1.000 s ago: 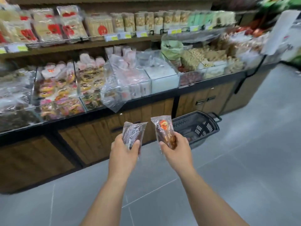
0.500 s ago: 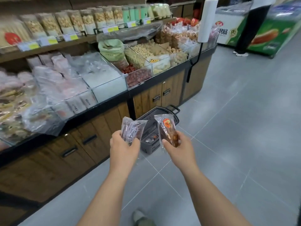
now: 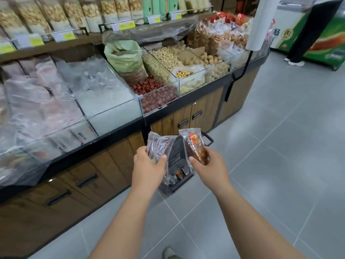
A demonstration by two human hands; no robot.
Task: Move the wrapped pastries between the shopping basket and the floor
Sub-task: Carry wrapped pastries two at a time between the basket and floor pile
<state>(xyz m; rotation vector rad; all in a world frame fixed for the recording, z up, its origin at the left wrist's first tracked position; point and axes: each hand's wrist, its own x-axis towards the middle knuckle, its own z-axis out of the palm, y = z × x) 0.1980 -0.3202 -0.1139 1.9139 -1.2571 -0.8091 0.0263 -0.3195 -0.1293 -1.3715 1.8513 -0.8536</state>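
My left hand [image 3: 149, 165] grips a dark wrapped pastry [image 3: 158, 145] in clear film, held upright. My right hand [image 3: 209, 168] grips a second wrapped pastry [image 3: 195, 145], brown with an orange-red label. Both are held above a black shopping basket [image 3: 177, 161] that stands on the grey tiled floor [image 3: 261, 174] against the counter. Between my hands I see a few small wrapped items on the basket's bottom. The basket's handle [image 3: 209, 140] shows behind the right pastry.
A wooden display counter [image 3: 186, 120] with glass bins of nuts, sweets and bagged goods runs along the left. A white roll on a post [image 3: 258, 23] stands at its far end. Another person's legs [image 3: 298, 51] stand by a green freezer at the far right. My shoe [image 3: 170, 253] shows at the bottom.
I have walked closer to the basket, which now lies directly under my hands. Both hands keep hold of their pastries, and the view has swung right along the counter.
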